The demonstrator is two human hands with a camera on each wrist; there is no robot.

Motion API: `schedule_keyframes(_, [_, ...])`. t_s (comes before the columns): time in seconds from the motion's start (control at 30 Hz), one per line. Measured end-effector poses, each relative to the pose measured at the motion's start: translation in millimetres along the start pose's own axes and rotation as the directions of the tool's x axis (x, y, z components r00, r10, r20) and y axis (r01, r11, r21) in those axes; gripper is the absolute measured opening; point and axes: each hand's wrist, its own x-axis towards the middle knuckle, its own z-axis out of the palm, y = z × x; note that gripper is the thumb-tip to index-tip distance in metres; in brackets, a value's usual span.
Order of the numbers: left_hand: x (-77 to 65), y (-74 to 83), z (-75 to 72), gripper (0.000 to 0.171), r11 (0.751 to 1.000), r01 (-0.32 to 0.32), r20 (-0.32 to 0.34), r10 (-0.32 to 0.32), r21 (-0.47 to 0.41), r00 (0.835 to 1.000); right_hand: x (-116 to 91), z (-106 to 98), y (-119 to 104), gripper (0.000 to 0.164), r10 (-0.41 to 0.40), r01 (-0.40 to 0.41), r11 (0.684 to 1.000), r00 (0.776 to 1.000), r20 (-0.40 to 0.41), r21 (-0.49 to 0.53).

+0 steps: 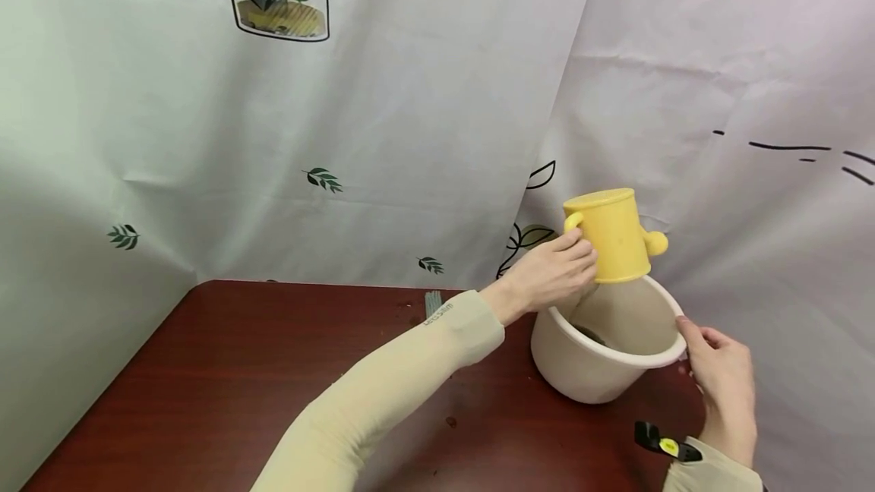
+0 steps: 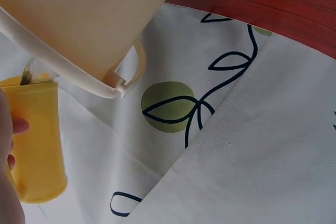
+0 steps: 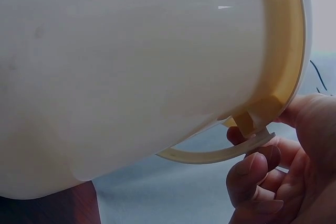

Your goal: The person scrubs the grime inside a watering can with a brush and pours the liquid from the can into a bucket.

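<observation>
My left hand (image 1: 550,273) grips a yellow cup (image 1: 615,241) near its small loop handle. A rounded knob, perhaps a spout, sticks out on the cup's other side. The cup is turned mouth down over a cream bucket (image 1: 588,374), slightly tilted. Something clear shows at the cup's mouth in the left wrist view, with a small dark item beside it. Inside the bucket lies something dark, mostly hidden. With thumb and fingers my right hand (image 1: 724,370) holds the bucket's right rim, by the joint of its carrying handle (image 3: 207,156).
The bucket stands at the right of a dark red table (image 1: 205,386). At the table's back edge lies a grey ribbed piece (image 1: 433,302). A pale printed cloth (image 1: 410,112) hangs behind. A black strap (image 1: 666,445) is at the right wrist.
</observation>
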Motion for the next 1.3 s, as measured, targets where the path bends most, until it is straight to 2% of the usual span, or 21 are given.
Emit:
schedule_keyframes(0.37, [3.1,0.0,-3.2,0.052,0.994,-0.060,-0.013,0.061,0.086,0.998,-1.1,0.6,-0.8,0.044,0.002,-0.002,1.000,1.000,-0.004,-0.009])
schedule_keyframes(0.6, [7.2,0.1,-7.2,0.058,0.994,-0.068,-0.041,0.072,0.090,0.997,-1.9,1.1,-0.1,0.044,0.006,-0.006,1.000,1.000,-0.001,-0.004])
schedule_keyframes(0.83, [5.6,-1.1,-7.0,0.059,0.993,-0.081,-0.021,0.084,0.088,0.996,-1.8,1.4,-0.6,0.040,-0.004,0.004,1.000,1.000,0.001,0.006])
schedule_keyframes(1.13, [3.2,-3.9,-3.7,0.055,0.994,-0.052,-0.037,0.056,0.098,0.998,-3.4,1.8,-1.5,0.044,-0.006,0.006,1.000,1.000,-0.003,0.001])
schedule_keyframes(1.3, [4.0,-3.6,-4.1,0.056,0.995,-0.041,-0.086,0.049,0.086,0.995,-3.9,0.7,-1.1,0.048,-0.016,0.016,1.000,1.000,-0.005,-0.025])
